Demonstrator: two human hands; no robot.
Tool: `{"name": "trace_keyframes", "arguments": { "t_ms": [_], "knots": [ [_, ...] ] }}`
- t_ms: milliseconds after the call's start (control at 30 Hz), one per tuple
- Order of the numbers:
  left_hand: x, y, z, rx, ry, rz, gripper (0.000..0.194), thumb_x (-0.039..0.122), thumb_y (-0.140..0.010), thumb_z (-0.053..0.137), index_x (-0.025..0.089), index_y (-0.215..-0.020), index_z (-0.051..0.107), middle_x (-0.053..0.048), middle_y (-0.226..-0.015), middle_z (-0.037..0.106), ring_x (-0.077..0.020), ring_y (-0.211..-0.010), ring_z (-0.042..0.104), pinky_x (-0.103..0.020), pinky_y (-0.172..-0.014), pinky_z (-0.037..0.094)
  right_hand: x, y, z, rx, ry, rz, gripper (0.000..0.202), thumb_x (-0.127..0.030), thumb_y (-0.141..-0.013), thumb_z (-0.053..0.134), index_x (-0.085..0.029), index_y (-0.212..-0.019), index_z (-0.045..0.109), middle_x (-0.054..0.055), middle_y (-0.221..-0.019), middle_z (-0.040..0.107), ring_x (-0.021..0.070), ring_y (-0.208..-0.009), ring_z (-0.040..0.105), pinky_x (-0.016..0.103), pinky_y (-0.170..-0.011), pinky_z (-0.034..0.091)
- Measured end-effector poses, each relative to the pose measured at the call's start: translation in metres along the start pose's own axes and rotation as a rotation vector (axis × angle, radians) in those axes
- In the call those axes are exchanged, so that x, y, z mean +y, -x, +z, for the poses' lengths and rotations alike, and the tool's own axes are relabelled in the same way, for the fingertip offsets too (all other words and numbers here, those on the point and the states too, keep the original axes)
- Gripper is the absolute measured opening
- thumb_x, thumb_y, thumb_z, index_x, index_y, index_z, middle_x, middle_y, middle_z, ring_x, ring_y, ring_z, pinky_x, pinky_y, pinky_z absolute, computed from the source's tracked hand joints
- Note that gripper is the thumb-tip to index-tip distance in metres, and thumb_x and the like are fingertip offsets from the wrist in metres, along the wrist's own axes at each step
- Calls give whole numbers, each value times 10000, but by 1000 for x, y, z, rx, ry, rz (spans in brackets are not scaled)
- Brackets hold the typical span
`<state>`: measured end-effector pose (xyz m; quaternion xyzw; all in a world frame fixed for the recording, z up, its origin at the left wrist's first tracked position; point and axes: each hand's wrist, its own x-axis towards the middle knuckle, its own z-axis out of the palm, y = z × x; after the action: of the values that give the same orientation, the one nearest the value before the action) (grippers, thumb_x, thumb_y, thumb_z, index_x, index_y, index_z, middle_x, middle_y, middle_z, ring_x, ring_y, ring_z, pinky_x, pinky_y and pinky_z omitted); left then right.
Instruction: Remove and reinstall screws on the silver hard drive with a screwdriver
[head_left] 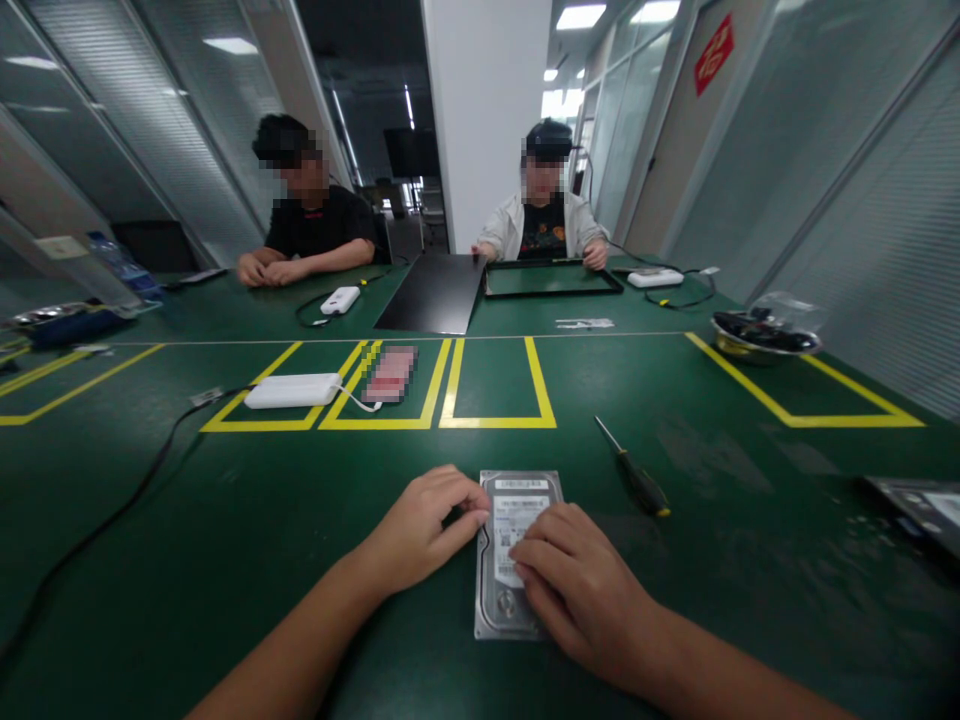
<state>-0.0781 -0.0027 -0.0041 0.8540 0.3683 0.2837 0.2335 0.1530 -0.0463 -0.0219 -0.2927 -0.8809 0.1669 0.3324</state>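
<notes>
A silver hard drive with a white label lies flat on the green table in front of me. At its upper left edge, my left hand is closed, its thumb and forefinger meeting the drive's side. My right hand covers the drive's right side, with curled fingers pressed together and tips resting on the label. The underside of both grips is hidden. To the right of the drive, past my right hand, lies a screwdriver with a dark handle, its tip pointing away from me.
Yellow tape marks the table. A white power bank and a blurred-out phone lie left of centre. At right are a metal bowl and a dark device. Two people sit opposite, one holding a black frame beside a dark panel.
</notes>
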Motion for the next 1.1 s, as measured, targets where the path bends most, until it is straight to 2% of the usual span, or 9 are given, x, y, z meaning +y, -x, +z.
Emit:
{"name": "trace_keyframes", "arguments": {
  "t_ms": [467, 1100],
  "knots": [
    [-6, 1, -2, -78, -118, 59, 144, 219, -992, 488, 187, -952, 622, -40, -931, 642, -188, -887, 550, -315, -814, 419, 2, -1, 1, 2, 6, 1, 179, -119, -950, 440, -141, -999, 611, 68, -918, 552, 193, -859, 447, 357, -778, 332],
    [-8, 1, -4, -147, -264, 102, 182, 251, -1014, 461, 191, -963, 625, -31, -920, 659, -203, -879, 542, -348, -813, 375, 3, 0, 1, -4, 5, -5, 170, -128, -956, 447, -142, -1015, 606, 70, -931, 554, 198, -871, 451, 358, -785, 338]
  ]
}}
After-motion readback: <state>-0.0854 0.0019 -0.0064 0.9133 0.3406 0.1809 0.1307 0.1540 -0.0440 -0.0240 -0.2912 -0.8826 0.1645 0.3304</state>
